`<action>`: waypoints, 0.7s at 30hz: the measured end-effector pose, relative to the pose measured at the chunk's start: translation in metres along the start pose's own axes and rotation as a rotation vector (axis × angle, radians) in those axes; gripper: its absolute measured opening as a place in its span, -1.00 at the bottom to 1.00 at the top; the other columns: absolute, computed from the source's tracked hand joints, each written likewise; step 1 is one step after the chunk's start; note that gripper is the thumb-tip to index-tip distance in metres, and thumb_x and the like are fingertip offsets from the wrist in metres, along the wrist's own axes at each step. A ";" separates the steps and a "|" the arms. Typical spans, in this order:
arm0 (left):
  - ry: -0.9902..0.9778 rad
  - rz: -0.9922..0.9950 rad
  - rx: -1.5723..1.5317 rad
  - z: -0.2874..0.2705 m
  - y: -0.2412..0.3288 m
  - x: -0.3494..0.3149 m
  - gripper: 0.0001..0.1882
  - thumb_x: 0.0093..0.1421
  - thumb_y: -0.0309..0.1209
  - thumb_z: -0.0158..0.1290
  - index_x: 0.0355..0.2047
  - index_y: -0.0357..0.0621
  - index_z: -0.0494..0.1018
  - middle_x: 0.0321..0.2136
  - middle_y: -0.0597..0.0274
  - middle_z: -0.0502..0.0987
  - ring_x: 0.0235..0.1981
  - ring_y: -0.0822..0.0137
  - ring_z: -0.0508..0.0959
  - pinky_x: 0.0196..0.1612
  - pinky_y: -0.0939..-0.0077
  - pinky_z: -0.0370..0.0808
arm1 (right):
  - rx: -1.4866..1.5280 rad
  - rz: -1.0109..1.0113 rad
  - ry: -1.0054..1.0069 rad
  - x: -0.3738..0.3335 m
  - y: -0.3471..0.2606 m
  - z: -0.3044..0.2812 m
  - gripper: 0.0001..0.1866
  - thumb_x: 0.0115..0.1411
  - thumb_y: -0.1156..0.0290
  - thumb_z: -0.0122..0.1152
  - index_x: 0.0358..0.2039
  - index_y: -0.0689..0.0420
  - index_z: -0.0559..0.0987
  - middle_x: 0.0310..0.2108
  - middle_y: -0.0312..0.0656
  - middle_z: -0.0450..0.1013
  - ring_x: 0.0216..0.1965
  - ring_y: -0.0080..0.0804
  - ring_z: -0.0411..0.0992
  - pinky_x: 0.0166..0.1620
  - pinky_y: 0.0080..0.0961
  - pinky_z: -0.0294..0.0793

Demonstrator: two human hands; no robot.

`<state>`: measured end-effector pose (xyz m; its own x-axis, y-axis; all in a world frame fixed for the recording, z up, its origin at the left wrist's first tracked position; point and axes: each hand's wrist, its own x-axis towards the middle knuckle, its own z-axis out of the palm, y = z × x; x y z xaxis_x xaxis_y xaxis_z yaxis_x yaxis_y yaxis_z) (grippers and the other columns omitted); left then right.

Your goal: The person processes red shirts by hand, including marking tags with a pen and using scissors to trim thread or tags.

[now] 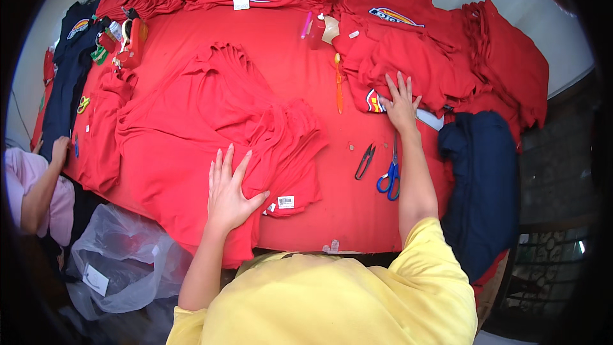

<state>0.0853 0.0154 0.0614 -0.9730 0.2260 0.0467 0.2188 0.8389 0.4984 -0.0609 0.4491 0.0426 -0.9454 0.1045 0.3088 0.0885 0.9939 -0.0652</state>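
Red garments (191, 108) lie loosely layered on the left of the bench (274, 45), likely light, soft and floppy, best taken by two edges to keep them flat. The left hand (230, 198) rests spread on them, gripping nothing; the right hand (402, 108), open, lies on a red pile (415, 57) at right.

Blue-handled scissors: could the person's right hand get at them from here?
Probably yes: the right hand lies open on the red garments, and the blue-handled scissors lie uncovered beside its forearm, though it must draw back.
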 end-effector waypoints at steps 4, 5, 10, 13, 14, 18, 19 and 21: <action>0.021 -0.008 -0.003 0.001 0.000 -0.002 -0.07 -0.14 -0.05 0.26 0.27 0.14 0.14 0.32 0.01 -0.05 0.34 -0.08 -0.10 0.34 0.01 -0.14 | 0.025 0.057 0.085 -0.067 -0.038 -0.015 -0.47 0.10 0.25 0.21 0.12 -0.06 0.39 0.14 -0.11 0.21 0.14 -0.07 0.17 0.12 0.10 0.13; 0.029 -0.013 0.000 0.001 -0.001 -0.003 -0.07 -0.14 -0.05 0.26 0.27 0.13 0.15 0.32 0.00 -0.05 0.34 -0.08 -0.10 0.34 0.01 -0.14 | 0.036 0.155 0.024 -0.091 -0.050 -0.027 -0.52 0.10 0.26 0.21 0.06 0.00 0.45 0.05 -0.09 0.28 0.03 -0.06 0.25 0.06 0.00 0.23; 0.048 0.004 0.021 0.004 0.000 -0.003 -0.09 -0.12 -0.05 0.25 0.26 0.13 0.16 0.31 -0.04 -0.05 0.33 -0.12 -0.09 0.33 0.00 -0.13 | -0.037 0.412 0.003 -0.178 -0.060 -0.017 -0.60 0.14 0.30 0.15 0.03 0.00 0.47 0.03 -0.10 0.28 0.00 -0.05 0.23 0.00 -0.09 0.28; 0.058 0.025 0.037 0.004 0.002 -0.002 -0.08 -0.13 -0.07 0.26 0.26 0.10 0.15 0.32 0.00 -0.04 0.34 -0.10 -0.10 0.33 0.01 -0.13 | 0.037 0.220 0.107 -0.171 -0.060 0.006 -0.63 0.17 0.30 0.11 0.02 0.00 0.48 0.05 -0.09 0.28 -0.01 -0.06 0.22 -0.02 -0.11 0.28; 0.079 0.044 0.065 0.005 0.004 -0.003 -0.07 -0.14 -0.08 0.27 0.26 0.05 0.15 0.30 -0.03 -0.01 0.32 -0.10 -0.06 0.32 0.00 -0.09 | 0.052 0.197 0.115 -0.161 -0.060 0.014 -0.65 0.19 0.29 0.08 0.00 0.02 0.49 0.06 -0.08 0.27 -0.02 -0.05 0.22 -0.02 -0.10 0.27; 0.136 0.138 0.168 0.003 0.016 -0.014 -0.02 -0.17 -0.12 0.31 0.24 -0.18 0.14 0.21 -0.12 0.13 0.23 -0.09 0.13 0.23 0.02 0.09 | 0.046 0.156 0.168 -0.120 -0.106 -0.012 -0.67 0.20 0.27 0.09 -0.07 0.14 0.50 0.01 -0.05 0.32 -0.02 -0.07 0.27 0.01 -0.14 0.28; 0.145 0.174 0.185 0.002 0.024 -0.015 0.00 -0.19 -0.13 0.33 0.23 -0.24 0.13 0.18 -0.14 0.16 0.20 -0.07 0.18 0.20 0.04 0.13 | 0.197 0.141 0.136 -0.119 -0.110 -0.013 -0.66 0.21 0.24 0.08 -0.07 0.14 0.51 -0.06 -0.07 0.38 -0.10 -0.13 0.33 -0.06 -0.20 0.33; 0.142 0.160 0.137 0.004 0.037 -0.013 -0.02 -0.15 -0.20 0.32 0.22 -0.34 0.10 0.10 -0.13 0.24 0.11 -0.02 0.27 0.12 0.14 0.22 | 0.501 0.103 0.059 -0.118 -0.119 -0.012 -0.63 0.24 0.17 0.06 -0.08 0.15 0.53 -0.21 -0.09 0.48 -0.25 -0.25 0.45 -0.20 -0.33 0.43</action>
<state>0.1061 0.0458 0.0755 -0.9235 0.2976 0.2418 0.3695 0.8595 0.3533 0.0436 0.3189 0.0250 -0.9190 0.2175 0.3288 0.0059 0.8415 -0.5402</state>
